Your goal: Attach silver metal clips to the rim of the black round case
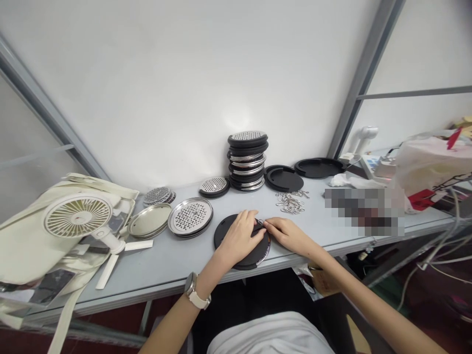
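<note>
A round black disc with a shiny metal rim (pixel 245 258) lies at the table's front edge. My left hand (pixel 239 236) rests over it and holds it, its fingers bent towards the far right edge and its thumb towards the right. At that edge my right hand (pixel 285 233) pinches a small metal ring clip (pixel 260 222) between thumb and fingers; its lower part is hidden. Just beyond my right hand lies a loose pile of small silver clips (pixel 291 202). Left of the disc stands a short stack of perforated metal discs (pixel 191 216).
Behind are a tall stack of black and metal discs (pixel 248 162), a single perforated disc (pixel 214 187) and black round trays (pixel 283 178). Plain metal discs (pixel 150 220), a white fan (pixel 79 216) and a cream bag (pixel 27 246) stand left. A plastic bag (pixel 431 162) sits right.
</note>
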### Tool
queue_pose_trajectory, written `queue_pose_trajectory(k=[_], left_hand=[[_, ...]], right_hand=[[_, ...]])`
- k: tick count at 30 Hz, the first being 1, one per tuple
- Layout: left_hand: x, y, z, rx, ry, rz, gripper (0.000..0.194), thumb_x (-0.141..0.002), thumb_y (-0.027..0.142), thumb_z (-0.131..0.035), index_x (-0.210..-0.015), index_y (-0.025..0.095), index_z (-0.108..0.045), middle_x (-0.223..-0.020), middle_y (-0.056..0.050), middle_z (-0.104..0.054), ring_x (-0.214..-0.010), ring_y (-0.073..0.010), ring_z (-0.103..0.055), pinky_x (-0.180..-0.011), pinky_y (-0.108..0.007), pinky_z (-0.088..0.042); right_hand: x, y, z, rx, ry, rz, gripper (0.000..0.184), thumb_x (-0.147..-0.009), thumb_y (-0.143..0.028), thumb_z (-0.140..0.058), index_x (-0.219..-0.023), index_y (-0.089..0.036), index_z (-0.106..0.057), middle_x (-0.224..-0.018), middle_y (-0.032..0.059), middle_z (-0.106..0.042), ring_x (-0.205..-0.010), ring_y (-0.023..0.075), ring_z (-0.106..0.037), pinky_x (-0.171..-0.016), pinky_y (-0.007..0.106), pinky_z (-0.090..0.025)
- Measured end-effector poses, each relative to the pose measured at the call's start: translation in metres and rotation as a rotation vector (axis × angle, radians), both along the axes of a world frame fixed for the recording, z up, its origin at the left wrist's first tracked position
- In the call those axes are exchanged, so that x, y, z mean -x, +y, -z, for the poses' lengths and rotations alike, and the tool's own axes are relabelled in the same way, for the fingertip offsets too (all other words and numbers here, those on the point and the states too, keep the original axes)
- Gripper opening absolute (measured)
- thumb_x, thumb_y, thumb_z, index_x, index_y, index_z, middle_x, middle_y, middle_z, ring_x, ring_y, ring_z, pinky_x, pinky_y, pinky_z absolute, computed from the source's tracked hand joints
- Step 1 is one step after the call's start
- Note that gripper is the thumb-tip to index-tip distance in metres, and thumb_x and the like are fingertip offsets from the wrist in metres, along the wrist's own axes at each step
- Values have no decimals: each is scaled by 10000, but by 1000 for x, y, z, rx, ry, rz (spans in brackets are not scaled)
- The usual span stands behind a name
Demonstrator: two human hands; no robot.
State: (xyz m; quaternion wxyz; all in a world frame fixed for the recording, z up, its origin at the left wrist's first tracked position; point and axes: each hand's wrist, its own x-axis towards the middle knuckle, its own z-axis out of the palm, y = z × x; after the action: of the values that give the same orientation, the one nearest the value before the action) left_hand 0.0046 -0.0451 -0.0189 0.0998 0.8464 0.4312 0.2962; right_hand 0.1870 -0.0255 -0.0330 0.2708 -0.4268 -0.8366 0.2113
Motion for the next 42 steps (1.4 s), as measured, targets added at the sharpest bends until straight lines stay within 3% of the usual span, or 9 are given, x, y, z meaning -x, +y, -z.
queue_pose_trajectory(k=[5,26,34,42], left_hand=[[0,-1,-1,6,57,18,194,-944,277,-450,-1080,173,-543,-1035,-72,-523,-1012,-212,-534,-911,-379,-466],[0,-3,-5,-19,75,40,203,-948,236,-438,-1095,186,-570,-1025,-63,-544,-995,-203,-540,-911,-364,-463],[-1,-4,-9,-10,27,103,355,-935,182,-435,-1288,215,-418,-1209,-80,-563,-1128,-212,-527,-992,-410,-436],[-1,-3,-7,-29,62,121,271,-942,172,-429,-1210,185,-467,-1198,-70,-580,-1133,-206,-519,-1002,-381,-419]], right_hand=[[-4,-4,1,-15,34,-25,425,-993,-361,-312,-665,-189,-521,-677,28,-603,-656,171,-558,-654,271,-414],[-2,-6,5,-113,-5,-19,407,-1001,-319,-300,-715,-188,-560,-684,38,-598,-666,178,-559,-663,290,-421],[-1,-6,7,-118,7,-28,411,-1002,-323,-297,-701,-194,-544,-684,38,-598,-669,178,-558,-687,297,-434],[0,-7,6,-120,-7,-13,390,-997,-312,-301,-729,-189,-556,-708,49,-615,-695,190,-574,-694,297,-430]])
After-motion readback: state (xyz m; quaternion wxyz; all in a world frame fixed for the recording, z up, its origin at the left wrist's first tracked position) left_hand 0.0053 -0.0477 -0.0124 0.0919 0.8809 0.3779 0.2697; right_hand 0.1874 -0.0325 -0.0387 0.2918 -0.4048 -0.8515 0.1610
